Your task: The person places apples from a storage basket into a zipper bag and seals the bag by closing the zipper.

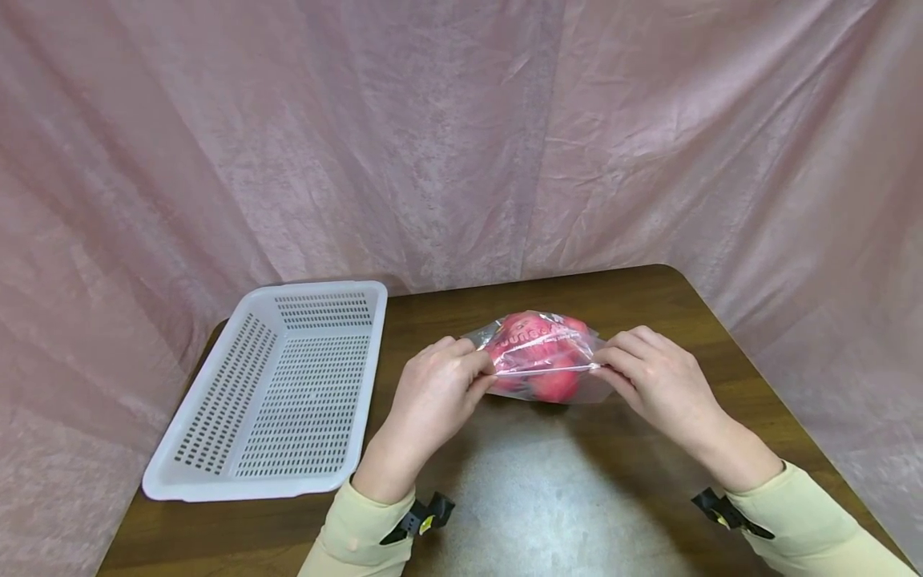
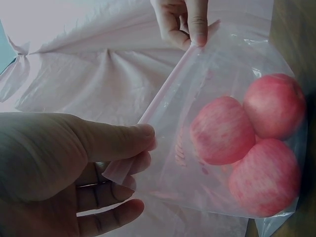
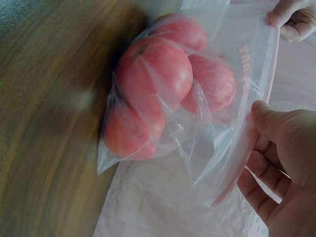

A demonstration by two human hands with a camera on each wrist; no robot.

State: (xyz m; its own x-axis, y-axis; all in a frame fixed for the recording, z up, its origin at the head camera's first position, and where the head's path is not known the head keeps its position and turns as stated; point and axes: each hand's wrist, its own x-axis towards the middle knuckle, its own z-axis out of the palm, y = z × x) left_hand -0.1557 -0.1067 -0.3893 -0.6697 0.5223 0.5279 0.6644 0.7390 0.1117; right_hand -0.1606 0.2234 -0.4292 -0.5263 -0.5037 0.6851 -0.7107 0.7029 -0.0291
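Observation:
A clear zip bag [image 1: 542, 359] with several red apples [image 2: 224, 131] inside sits on the brown table [image 1: 634, 296] in front of me. My left hand [image 1: 441, 383] pinches the left end of the bag's pink zip strip [image 2: 163, 91] between thumb and fingers. My right hand [image 1: 647, 377] pinches the strip's right end. In the left wrist view, my left hand [image 2: 118, 158] grips one corner while the right hand's fingers [image 2: 190, 22] hold the far corner. In the right wrist view the apples [image 3: 158, 74] bulge low in the bag [image 3: 217, 123], by my right hand [image 3: 276, 153].
A white perforated plastic basket [image 1: 216, 473] lies on the table to the left of my hands, with nothing in it. Pink cloth [image 1: 461, 128] hangs behind and around the table. The table's edges run close on the right and at the back.

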